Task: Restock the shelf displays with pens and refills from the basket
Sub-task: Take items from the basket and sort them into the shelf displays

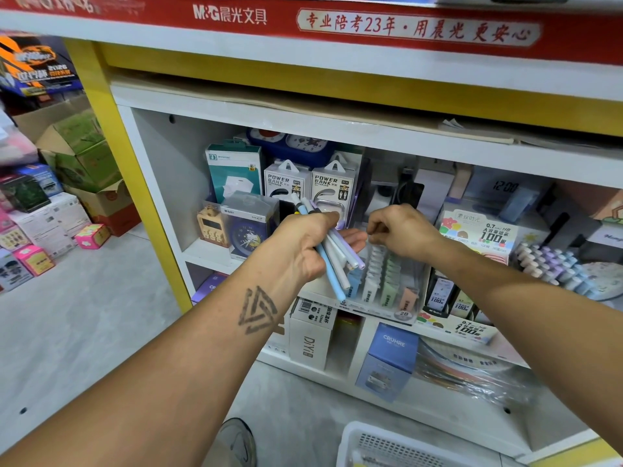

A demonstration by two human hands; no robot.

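My left hand [305, 246] grips a bundle of pastel pens [332, 261], blue, white and lilac, held slanted in front of the middle shelf. My right hand [403, 230] has its fingers curled down over a clear display tray [387, 281] of small pastel refill packs; what it pinches is hidden. A rack of pastel-capped pens [553, 267] stands at the right of the same shelf. The white basket [377, 444] sits on the floor at the bottom edge of the view.
Power bank boxes [332, 187] and a boxed clock [247, 224] fill the shelf back. A lead refill display [472, 261] stands right of the tray. Boxes line the lower shelf [312, 335]. Cardboard cartons [84, 156] are stacked on the floor to the left. A shoe [236, 443] is below.
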